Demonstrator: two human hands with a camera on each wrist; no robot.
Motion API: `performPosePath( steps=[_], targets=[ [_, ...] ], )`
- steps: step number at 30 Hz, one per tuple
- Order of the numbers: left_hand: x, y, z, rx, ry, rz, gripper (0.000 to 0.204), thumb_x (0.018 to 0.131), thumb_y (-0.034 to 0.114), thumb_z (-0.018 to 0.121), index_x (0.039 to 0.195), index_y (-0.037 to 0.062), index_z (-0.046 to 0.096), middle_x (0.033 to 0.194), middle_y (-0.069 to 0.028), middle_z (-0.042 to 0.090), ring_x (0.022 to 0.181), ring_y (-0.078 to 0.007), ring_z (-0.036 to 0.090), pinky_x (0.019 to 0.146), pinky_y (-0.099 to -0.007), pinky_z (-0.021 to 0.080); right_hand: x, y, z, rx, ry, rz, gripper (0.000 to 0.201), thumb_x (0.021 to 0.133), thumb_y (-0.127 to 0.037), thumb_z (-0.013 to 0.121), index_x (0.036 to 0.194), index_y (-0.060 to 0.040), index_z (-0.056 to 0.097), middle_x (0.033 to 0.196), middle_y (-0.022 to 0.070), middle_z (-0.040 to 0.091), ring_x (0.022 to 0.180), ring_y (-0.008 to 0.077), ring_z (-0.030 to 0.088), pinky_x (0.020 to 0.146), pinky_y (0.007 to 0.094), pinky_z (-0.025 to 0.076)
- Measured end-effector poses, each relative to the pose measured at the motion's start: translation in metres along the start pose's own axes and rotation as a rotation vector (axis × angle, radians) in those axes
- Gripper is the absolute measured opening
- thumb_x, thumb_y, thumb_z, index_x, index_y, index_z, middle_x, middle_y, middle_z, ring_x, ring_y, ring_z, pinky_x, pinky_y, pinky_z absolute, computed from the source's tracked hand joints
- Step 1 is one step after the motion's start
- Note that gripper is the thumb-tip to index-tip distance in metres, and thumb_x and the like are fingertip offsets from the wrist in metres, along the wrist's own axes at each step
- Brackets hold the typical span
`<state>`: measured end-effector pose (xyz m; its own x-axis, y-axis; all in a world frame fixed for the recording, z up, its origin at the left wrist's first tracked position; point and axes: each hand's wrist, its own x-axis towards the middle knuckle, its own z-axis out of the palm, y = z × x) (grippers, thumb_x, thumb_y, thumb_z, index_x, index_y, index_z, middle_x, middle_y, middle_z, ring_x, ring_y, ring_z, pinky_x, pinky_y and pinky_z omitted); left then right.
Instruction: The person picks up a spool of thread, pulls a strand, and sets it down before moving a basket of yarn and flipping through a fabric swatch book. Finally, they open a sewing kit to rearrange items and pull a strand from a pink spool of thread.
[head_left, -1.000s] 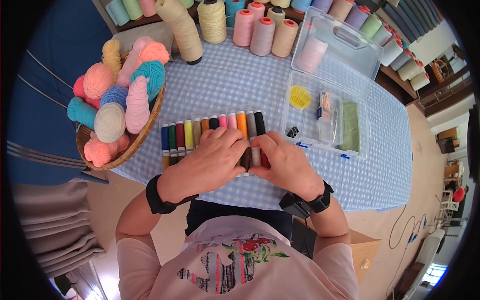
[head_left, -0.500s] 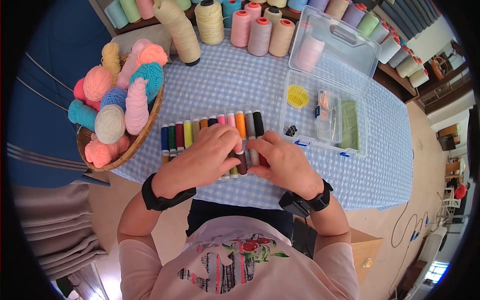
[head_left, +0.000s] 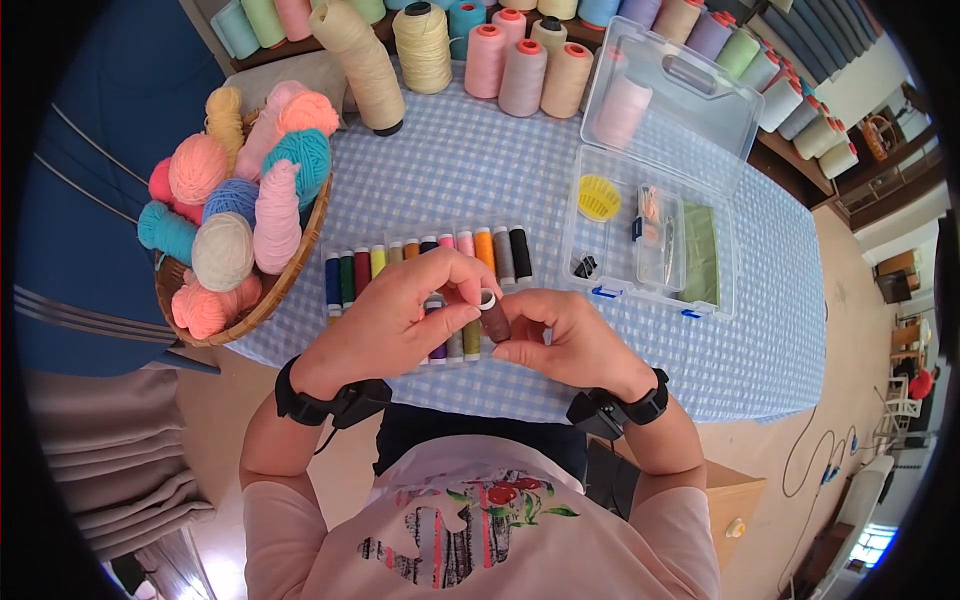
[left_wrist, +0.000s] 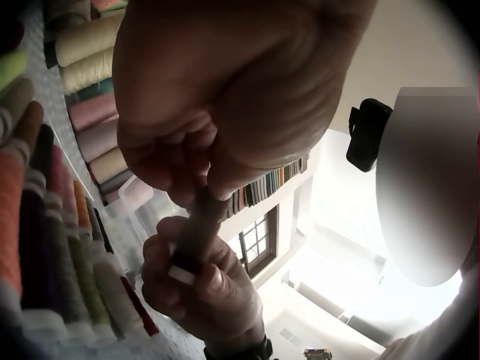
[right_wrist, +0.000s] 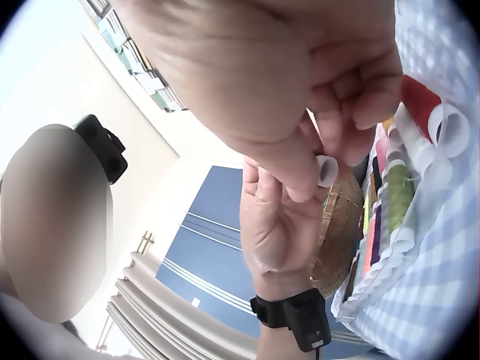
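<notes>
In the head view a dark brown thread spool (head_left: 494, 322) with white ends is raised, tilted, over the set of coloured thread spools (head_left: 487, 248). My left hand (head_left: 395, 308) pinches its upper end between thumb and fingers. From the other side, the thumb and fingers of my right hand (head_left: 578, 338) hold it too. Seen from the left wrist, the spool (left_wrist: 199, 232) spans the gap between both hands' fingertips. One white end (right_wrist: 326, 171) pokes out past the fingers in the right wrist view. My hands cover part of the lower spool row.
Left of the spools stands a wicker basket (head_left: 318, 215) of yarn balls. At the right lies an open clear plastic case (head_left: 735, 265) holding a yellow disc (head_left: 599, 198), black clips and a green cloth. Large thread cones (head_left: 522, 78) line the table's back edge.
The brown spool has come up out of the lower row and now tilts between my hands. My left hand has shifted its pinch to the spool's top; my right fingers have closed on it.
</notes>
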<state>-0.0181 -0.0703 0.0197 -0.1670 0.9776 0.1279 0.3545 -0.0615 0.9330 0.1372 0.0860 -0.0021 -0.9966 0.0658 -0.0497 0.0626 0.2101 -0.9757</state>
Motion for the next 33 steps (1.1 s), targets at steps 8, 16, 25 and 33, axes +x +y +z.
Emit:
performPosePath(
  steps=[8,16,25,33],
  targets=[
    [0.002,0.005,0.007,0.402,0.207,0.388,0.022,0.076,0.001,0.067,0.096,0.0047,0.06,0.105,-0.007,0.053,0.091,-0.0196,0.055,0.075,-0.0301,0.046,0.001,0.005,-0.004,0.473,-0.168,0.031,0.024,0.088,-0.006,0.062,0.109,0.0031,0.059,0.096,0.0037,0.063,0.089,0.0087,0.057,0.083,0.0256,0.047],
    [-0.001,0.002,0.006,0.384,0.116,0.404,0.021,0.071,0.003,0.071,0.09,0.0071,0.064,0.102,-0.0072,0.052,0.088,-0.0216,0.053,0.073,-0.0319,0.046,0.0,0.01,-0.007,0.518,-0.303,0.042,0.02,0.087,-0.009,0.064,0.102,0.0023,0.061,0.092,0.0032,0.063,0.087,0.0095,0.058,0.081,0.0256,0.047],
    [-0.044,0.018,-0.011,0.493,0.235,0.255,0.014,0.072,-0.002,0.067,0.08,0.0027,0.057,0.092,-0.0092,0.054,0.081,-0.0253,0.055,0.07,-0.0331,0.046,0.0,0.002,-0.006,0.56,-0.207,0.119,0.032,0.088,-0.007,0.062,0.118,0.0014,0.053,0.103,0.0042,0.06,0.094,0.0098,0.057,0.083,0.0261,0.046],
    [-0.135,0.008,-0.039,0.645,0.393,-0.038,0.016,0.069,-0.004,0.069,0.079,0.0026,0.06,0.078,-0.0091,0.055,0.071,-0.0264,0.057,0.064,-0.0331,0.046,0.001,0.009,0.0,0.366,0.077,-0.098,0.025,0.089,-0.009,0.061,0.112,0.0,0.054,0.093,0.0004,0.054,0.084,0.0078,0.052,0.075,0.0233,0.045]
  ],
)
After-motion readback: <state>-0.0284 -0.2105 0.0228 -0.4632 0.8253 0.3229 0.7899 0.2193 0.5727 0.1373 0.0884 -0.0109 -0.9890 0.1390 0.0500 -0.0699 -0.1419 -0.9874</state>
